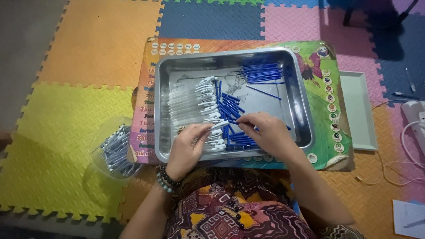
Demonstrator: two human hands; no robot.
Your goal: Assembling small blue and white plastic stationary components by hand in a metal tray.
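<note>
Two hands meet over the near edge of a shallow rectangular steel tray (pixel 297 99), and the step in hand looks like pen assembly: joining a blue refill to a clear barrel. The left hand (pixel 188 148) is closed around a clear plastic pen barrel with a white cap (pixel 218 125), pinching it between thumb and fingers, wrist bent inward. The right hand (pixel 265 132) is closed too, fingertips pinched on a thin blue refill stick (pixel 233 121) aimed at the barrel's end. Just beyond the left hand lies a row of clear capped barrels (pixel 188 99); loose blue sticks (pixel 261 72) lie farther out, past the right hand. Outside the left wrist stands a clear plastic tub of finished pens (pixel 116 148). Threading would need steady alignment.
</note>
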